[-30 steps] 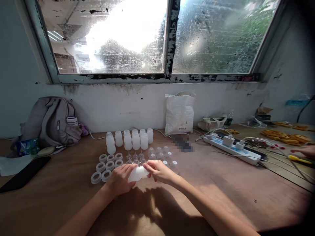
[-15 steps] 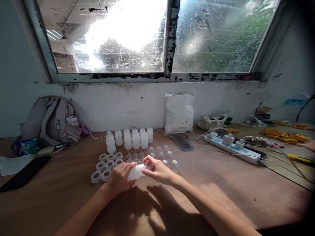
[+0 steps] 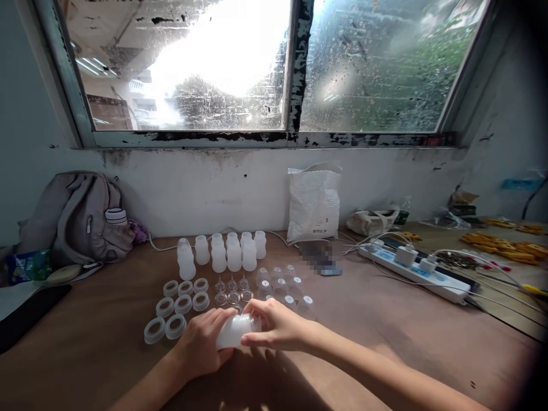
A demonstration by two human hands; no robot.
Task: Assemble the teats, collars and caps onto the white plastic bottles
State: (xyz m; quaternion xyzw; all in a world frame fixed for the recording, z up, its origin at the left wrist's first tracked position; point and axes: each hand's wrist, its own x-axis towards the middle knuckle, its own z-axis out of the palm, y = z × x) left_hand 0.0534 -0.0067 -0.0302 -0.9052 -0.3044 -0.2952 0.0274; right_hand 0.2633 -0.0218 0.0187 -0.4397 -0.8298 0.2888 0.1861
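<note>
My left hand [image 3: 201,338] is closed around a frosted white baby bottle [image 3: 229,334], which lies tilted on its side with its threaded neck to the right. Fingers and thumb of my right hand [image 3: 276,326] pinch the neck end; a clear part seems to show there, mostly hidden by the fingers. Beyond the hands stand several frosted bottles [image 3: 219,260]. Whitish screw rings [image 3: 165,307] lie in rows at the left. Clear teats [image 3: 233,297] stand in the middle, partly behind my hands. Clear domed caps [image 3: 281,288] are grouped at the right.
A power strip [image 3: 417,271] with plugs and cables runs along the right. A white pouch [image 3: 314,202] leans on the wall behind a blurred dark object [image 3: 319,258]. At the left are a backpack [image 3: 81,217] and a black flat object [image 3: 34,314]. Orange pieces [image 3: 500,245] lie far right.
The view has tilted and shifted slightly, so the bottle and both hands appear lower. My right hand stays at the bottle's neck with its fingers wrapped further round. Another person's hand at the far right has left view.
</note>
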